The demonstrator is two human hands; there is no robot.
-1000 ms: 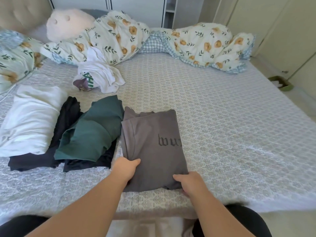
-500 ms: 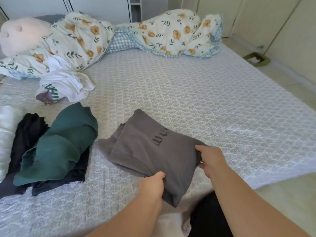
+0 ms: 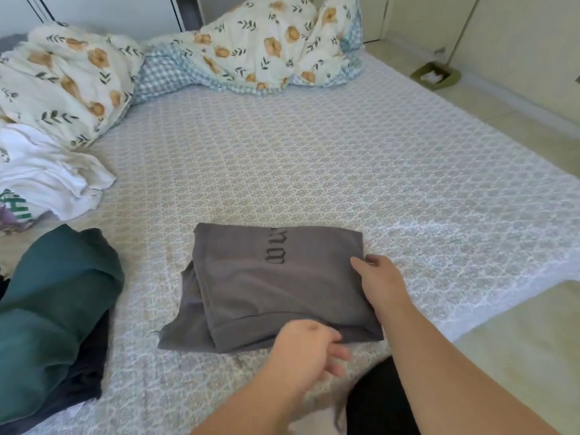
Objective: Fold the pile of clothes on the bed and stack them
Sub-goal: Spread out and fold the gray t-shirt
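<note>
Set down flat now, no longer lifted and tilted as half a second ago: grey folded shirt (image 3: 276, 284) lying on the bedsheet (image 3: 408, 183) near the near edge, right of the green garment (image 3: 53, 309) and the dark clothes (image 3: 88, 372) beneath it. Right hand (image 3: 381, 277) resting on the shirt's right edge, thumb on top, fingers apparently tucked under; whether pinching or merely pressing cannot be told. Left hand (image 3: 306, 346) blurred at the near edge, fingers spread loose, holding nothing visibly.

Soft, light, limp cloth, likely to sag and unfold if lifted by one corner; best taken under both short sides, or with flat palms beneath. Lower layer poking out at the near left corner, prone to slipping loose.

Long axis roughly left to right, skewed slightly. Printed lettering turned sideways. White unfolded clothes (image 3: 47, 180) well apart at far left.
</note>
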